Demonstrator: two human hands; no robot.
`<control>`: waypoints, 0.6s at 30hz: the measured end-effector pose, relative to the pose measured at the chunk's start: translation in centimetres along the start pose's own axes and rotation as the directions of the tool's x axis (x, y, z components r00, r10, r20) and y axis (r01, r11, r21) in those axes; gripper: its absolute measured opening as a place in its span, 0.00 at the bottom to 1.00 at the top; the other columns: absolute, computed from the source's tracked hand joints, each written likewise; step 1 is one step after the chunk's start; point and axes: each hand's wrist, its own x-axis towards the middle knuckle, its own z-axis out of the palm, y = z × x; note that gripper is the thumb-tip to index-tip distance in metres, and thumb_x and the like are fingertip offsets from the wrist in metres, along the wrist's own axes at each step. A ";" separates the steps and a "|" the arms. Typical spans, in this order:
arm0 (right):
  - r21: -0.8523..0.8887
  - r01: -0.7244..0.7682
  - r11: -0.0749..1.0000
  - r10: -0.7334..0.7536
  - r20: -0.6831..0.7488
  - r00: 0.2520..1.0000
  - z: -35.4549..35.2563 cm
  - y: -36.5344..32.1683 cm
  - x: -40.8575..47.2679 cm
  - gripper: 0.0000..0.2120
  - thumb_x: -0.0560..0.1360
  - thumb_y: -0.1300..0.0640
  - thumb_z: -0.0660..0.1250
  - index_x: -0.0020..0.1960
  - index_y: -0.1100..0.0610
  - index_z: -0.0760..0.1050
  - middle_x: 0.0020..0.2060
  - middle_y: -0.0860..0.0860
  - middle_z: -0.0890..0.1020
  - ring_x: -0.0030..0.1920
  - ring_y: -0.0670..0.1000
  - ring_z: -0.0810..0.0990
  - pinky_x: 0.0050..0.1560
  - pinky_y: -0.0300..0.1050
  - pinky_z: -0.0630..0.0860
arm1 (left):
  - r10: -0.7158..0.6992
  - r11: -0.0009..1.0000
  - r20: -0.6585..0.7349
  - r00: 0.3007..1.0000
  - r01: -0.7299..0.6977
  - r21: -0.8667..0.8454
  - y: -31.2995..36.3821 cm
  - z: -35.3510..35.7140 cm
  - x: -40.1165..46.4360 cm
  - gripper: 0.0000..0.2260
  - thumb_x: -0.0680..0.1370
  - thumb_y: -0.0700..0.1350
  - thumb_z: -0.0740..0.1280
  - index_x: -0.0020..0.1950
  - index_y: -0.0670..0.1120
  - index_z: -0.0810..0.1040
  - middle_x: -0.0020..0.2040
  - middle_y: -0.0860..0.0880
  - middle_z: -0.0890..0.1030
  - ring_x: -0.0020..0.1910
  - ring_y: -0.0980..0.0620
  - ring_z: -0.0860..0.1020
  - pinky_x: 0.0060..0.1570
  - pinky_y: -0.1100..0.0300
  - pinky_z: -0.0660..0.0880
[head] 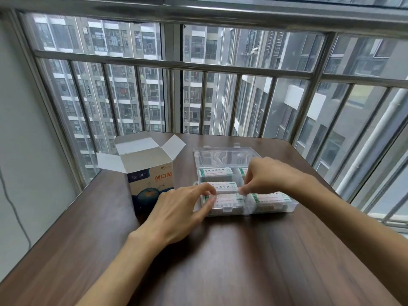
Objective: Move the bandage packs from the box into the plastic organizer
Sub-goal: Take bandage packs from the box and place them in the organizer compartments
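Both hands (223, 191) at clear rectangular plastic organizer (273, 209), cardboard box (150, 173) beside.

Two bare forearms, left hand (176, 214), right hand (268, 176) ungloved.

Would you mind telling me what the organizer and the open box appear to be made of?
The organizer looks like clear, glossy rigid plastic: the packs show through its walls. The box seems thin printed cardboard, with plain white creased flaps folded open.
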 end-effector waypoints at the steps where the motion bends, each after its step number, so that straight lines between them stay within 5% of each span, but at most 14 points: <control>1: -0.067 -0.002 0.998 0.003 0.015 1.000 0.0 -0.4 -0.3 0.08 0.71 0.49 0.71 0.43 0.54 0.80 0.38 0.49 0.79 0.42 0.51 0.76 0.40 0.41 0.70 | 0.000 1.000 -0.001 1.000 0.000 0.004 0.0 0.0 0.0 0.11 0.79 0.61 0.55 0.58 0.61 0.70 0.57 0.64 0.79 0.52 0.55 0.79 0.48 0.58 0.71; 6: -0.269 0.007 0.963 0.004 0.042 0.999 1.3 -2.0 -0.3 0.07 0.75 0.53 0.65 0.46 0.55 0.70 0.49 0.52 0.79 0.49 0.55 0.76 0.41 0.43 0.67 | 0.010 1.000 -0.008 1.000 -0.010 0.003 0.0 0.0 0.0 0.11 0.80 0.60 0.56 0.54 0.58 0.73 0.57 0.61 0.80 0.52 0.56 0.78 0.49 0.58 0.72; 9: -0.214 -0.013 0.977 0.031 0.080 0.996 0.8 -1.8 -0.2 0.13 0.74 0.52 0.68 0.36 0.56 0.67 0.35 0.48 0.75 0.41 0.53 0.73 0.33 0.40 0.64 | 0.021 1.000 -0.018 1.000 -0.021 0.003 0.0 0.1 -0.1 0.12 0.80 0.60 0.56 0.53 0.57 0.75 0.57 0.60 0.80 0.53 0.57 0.78 0.51 0.57 0.73; 11: -0.169 -0.018 0.986 0.034 0.089 0.995 0.4 -1.6 -0.3 0.14 0.72 0.51 0.70 0.34 0.56 0.70 0.29 0.46 0.72 0.36 0.50 0.73 0.30 0.39 0.62 | 0.036 0.999 -0.029 0.999 -0.036 0.002 -0.2 0.2 -0.1 0.12 0.80 0.60 0.56 0.53 0.57 0.76 0.56 0.61 0.79 0.53 0.57 0.78 0.50 0.57 0.73; 14: -0.103 -0.008 0.995 0.010 0.022 1.000 -0.8 -1.5 -0.7 0.10 0.72 0.49 0.71 0.45 0.55 0.80 0.32 0.45 0.77 0.38 0.48 0.76 0.37 0.40 0.69 | 0.102 0.994 -0.164 0.981 -0.096 0.043 -0.4 -0.3 0.1 0.12 0.79 0.60 0.59 0.51 0.57 0.79 0.53 0.63 0.80 0.47 0.58 0.81 0.41 0.59 0.75; 16: -0.048 0.043 0.998 -0.048 -0.107 0.993 -1.8 -1.9 -1.0 0.09 0.73 0.49 0.70 0.49 0.52 0.82 0.38 0.45 0.79 0.42 0.48 0.78 0.41 0.42 0.73 | 0.099 0.995 -0.432 0.896 -0.079 0.064 -0.5 -1.4 0.1 0.10 0.77 0.58 0.62 0.46 0.55 0.80 0.44 0.60 0.82 0.35 0.58 0.80 0.32 0.63 0.72; 18: 0.008 0.182 0.983 -0.172 -0.295 0.940 -2.4 -3.2 -1.3 0.07 0.75 0.50 0.68 0.51 0.50 0.82 0.37 0.43 0.76 0.40 0.45 0.76 0.40 0.41 0.73 | 0.007 1.000 -0.715 0.699 -0.002 0.007 -0.9 -3.1 -0.2 0.08 0.77 0.52 0.64 0.40 0.52 0.79 0.36 0.57 0.80 0.28 0.57 0.76 0.27 0.65 0.69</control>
